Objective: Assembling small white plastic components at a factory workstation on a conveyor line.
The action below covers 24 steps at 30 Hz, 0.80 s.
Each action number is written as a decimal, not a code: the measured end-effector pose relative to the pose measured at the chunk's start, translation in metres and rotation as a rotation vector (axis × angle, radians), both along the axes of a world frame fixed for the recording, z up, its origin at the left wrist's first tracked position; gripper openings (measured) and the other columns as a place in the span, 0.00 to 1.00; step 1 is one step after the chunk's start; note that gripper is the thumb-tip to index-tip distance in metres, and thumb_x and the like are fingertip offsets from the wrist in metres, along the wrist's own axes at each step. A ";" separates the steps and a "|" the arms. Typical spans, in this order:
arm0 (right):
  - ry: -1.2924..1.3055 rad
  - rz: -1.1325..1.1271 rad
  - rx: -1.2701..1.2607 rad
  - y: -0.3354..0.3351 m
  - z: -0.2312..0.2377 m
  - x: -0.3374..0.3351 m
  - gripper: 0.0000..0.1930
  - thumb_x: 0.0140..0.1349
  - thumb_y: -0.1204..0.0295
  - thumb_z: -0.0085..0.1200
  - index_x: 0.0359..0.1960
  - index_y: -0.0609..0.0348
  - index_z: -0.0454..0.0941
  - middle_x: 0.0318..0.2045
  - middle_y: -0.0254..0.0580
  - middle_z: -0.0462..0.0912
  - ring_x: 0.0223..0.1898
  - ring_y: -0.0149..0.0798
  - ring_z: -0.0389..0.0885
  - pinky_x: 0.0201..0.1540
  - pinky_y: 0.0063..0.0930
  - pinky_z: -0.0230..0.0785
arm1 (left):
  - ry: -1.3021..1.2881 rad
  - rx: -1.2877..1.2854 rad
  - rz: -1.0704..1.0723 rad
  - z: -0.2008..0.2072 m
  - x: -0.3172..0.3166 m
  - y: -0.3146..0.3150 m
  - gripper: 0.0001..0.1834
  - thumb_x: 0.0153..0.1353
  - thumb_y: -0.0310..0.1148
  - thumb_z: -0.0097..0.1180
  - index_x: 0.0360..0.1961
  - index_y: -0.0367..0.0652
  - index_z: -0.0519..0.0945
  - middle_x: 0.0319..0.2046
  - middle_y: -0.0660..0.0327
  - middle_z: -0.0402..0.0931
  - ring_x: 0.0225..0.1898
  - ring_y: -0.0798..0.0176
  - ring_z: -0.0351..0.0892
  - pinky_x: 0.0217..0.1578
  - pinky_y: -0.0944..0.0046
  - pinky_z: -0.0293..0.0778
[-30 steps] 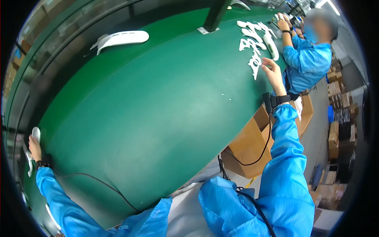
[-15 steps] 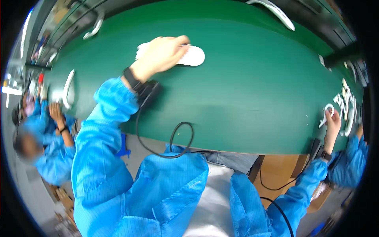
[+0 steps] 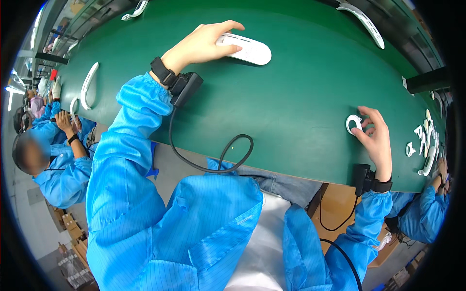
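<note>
My left hand (image 3: 201, 43) holds a long white plastic part (image 3: 255, 51) with a rounded end at the far middle of the table. Its thumb lies on the part's face, and its index finger stretches along the far edge. The part's left end is hidden behind the hand. Over the right side of the table, my right hand (image 3: 376, 133) pinches a small white ring-shaped plastic piece (image 3: 351, 118) between thumb and fingers. A gap of bare table separates the two pieces.
The green table (image 3: 272, 121) carries a pile of white pieces (image 3: 429, 138) at right. A curved white part (image 3: 89, 86) lies at left, another (image 3: 366, 24) at far right. A black cable (image 3: 182, 164) hangs from my left wrist. Co-workers sit either side, one at left (image 3: 58, 169).
My right hand has carried the ring-shaped piece leftward, away from the pile. The fingers of my left hand have spread, showing more of the long part. The whole view has tilted somewhat.
</note>
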State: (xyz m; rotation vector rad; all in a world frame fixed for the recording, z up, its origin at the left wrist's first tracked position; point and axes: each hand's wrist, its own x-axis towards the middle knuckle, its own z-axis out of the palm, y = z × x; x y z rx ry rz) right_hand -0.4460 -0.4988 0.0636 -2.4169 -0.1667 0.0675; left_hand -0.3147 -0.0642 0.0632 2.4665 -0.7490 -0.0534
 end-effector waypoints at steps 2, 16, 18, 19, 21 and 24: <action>0.032 -0.035 -0.027 -0.005 0.000 0.001 0.27 0.44 0.83 0.65 0.51 0.60 0.78 0.41 0.38 0.76 0.31 0.29 0.72 0.30 0.21 0.66 | -0.132 0.075 -0.075 -0.002 0.000 0.000 0.30 0.54 0.41 0.61 0.58 0.45 0.73 0.39 0.51 0.80 0.42 0.49 0.80 0.46 0.58 0.74; 0.176 -0.065 0.644 0.050 -0.021 0.033 0.13 0.64 0.78 0.46 0.47 0.62 0.80 0.32 0.35 0.83 0.21 0.23 0.75 0.21 0.15 0.63 | -0.374 0.147 -0.002 -0.009 -0.064 -0.097 0.34 0.44 0.41 0.72 0.55 0.48 0.76 0.41 0.56 0.79 0.44 0.52 0.77 0.46 0.55 0.70; 0.137 0.009 0.794 0.064 -0.021 0.031 0.15 0.63 0.78 0.48 0.50 0.63 0.80 0.38 0.38 0.85 0.29 0.29 0.81 0.29 0.19 0.71 | -0.478 0.034 -0.015 -0.003 -0.063 -0.102 0.32 0.44 0.39 0.71 0.53 0.46 0.77 0.41 0.57 0.79 0.43 0.52 0.77 0.45 0.55 0.70; 0.139 0.022 0.800 0.068 -0.022 0.029 0.15 0.63 0.78 0.48 0.50 0.63 0.80 0.38 0.38 0.85 0.29 0.29 0.81 0.29 0.19 0.71 | -0.581 -0.084 -0.042 0.000 -0.062 -0.102 0.30 0.45 0.38 0.70 0.51 0.45 0.78 0.40 0.57 0.78 0.42 0.53 0.76 0.44 0.56 0.70; 0.058 0.071 0.709 0.075 -0.025 0.024 0.15 0.64 0.77 0.51 0.51 0.64 0.80 0.39 0.41 0.86 0.34 0.33 0.84 0.36 0.25 0.75 | -0.560 -0.134 -0.073 0.007 -0.067 -0.099 0.28 0.44 0.36 0.70 0.49 0.44 0.79 0.40 0.57 0.78 0.42 0.52 0.76 0.43 0.56 0.70; -0.016 0.004 0.447 0.092 -0.021 0.020 0.14 0.64 0.75 0.54 0.50 0.65 0.81 0.35 0.42 0.87 0.33 0.32 0.84 0.38 0.26 0.76 | -0.554 -0.209 -0.111 0.013 -0.076 -0.100 0.22 0.43 0.33 0.69 0.43 0.44 0.81 0.40 0.58 0.77 0.41 0.54 0.76 0.43 0.58 0.70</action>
